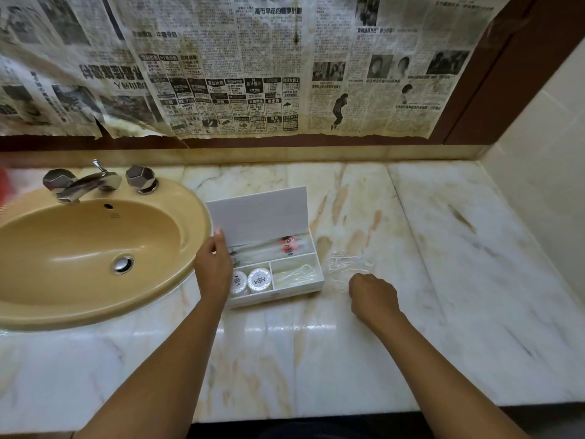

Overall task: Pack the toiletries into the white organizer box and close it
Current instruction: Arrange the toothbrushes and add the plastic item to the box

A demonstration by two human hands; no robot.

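Packing nearly done: left hand [212,264] grips the raised lid [259,213] of the white organizer box [275,291] on the bench [316,343]; right hand [373,293], curled, its grip on the clear-wrapped floss picks [343,264] just beyond it unclear; next, picks into box, lid down

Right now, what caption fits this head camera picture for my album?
Left hand holds the lid of the white organizer box while the right hand reaches clear packets on the marble counter.
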